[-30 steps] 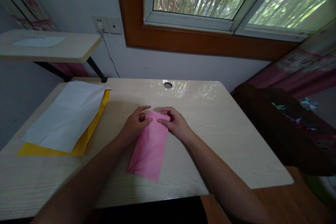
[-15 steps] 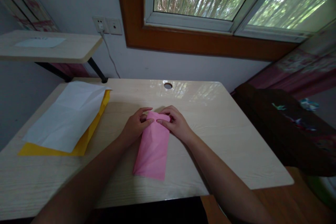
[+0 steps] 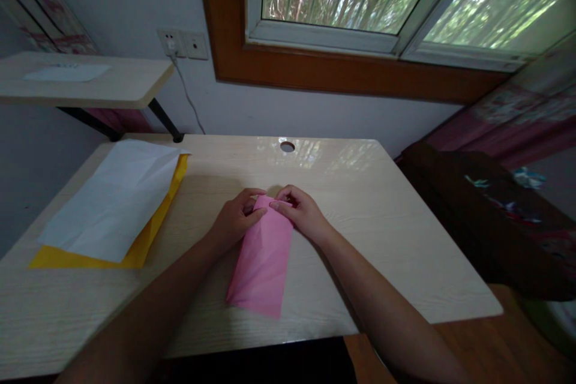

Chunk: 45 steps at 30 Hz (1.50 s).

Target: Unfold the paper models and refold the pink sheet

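At the middle of the frame a folded pink paper lies flat on the pale bench, a narrow creased strip whose long axis runs from the lower centre up to the hands, leaning slightly right. Both the left hand and right hand pinch its upper end, fingers curled onto the paper. That upper edge is hidden under the fingers.
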Motion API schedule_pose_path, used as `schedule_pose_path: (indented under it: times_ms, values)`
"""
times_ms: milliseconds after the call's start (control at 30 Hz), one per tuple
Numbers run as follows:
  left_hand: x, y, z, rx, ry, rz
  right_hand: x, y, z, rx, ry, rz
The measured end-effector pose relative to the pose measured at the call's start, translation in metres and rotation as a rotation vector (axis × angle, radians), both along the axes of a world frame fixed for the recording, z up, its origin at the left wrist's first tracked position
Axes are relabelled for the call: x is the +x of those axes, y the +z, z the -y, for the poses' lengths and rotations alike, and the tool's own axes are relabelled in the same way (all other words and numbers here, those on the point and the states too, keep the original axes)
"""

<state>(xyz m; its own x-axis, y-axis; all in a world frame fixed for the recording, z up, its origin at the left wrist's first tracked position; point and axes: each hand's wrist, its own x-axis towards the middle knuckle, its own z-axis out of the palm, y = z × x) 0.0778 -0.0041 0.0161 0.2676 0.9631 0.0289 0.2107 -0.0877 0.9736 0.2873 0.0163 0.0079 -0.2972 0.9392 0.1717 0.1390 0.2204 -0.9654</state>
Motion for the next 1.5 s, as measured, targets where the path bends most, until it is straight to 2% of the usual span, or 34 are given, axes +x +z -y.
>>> schedule_pose_path:
  times_ms: [133,367,933,1500]
  values:
    - [0.0016,-0.0014,0.0002,0.008,-0.008,0.067,-0.0012,0.0041,0.001,-0.026,-0.01,0.009]
    - [0.0014,-0.0034,0.0,-0.021,-0.018,0.132,-0.0005,0.0074,0.0022,0.032,-0.033,0.072]
    - [0.0006,-0.0081,-0.0021,-0.052,-0.019,0.167,0.0006,0.0067,0.0014,0.046,-0.056,0.111]
    - [0.002,-0.0039,-0.0008,-0.074,-0.002,0.13,-0.0004,0.007,0.0016,0.041,-0.089,0.129]
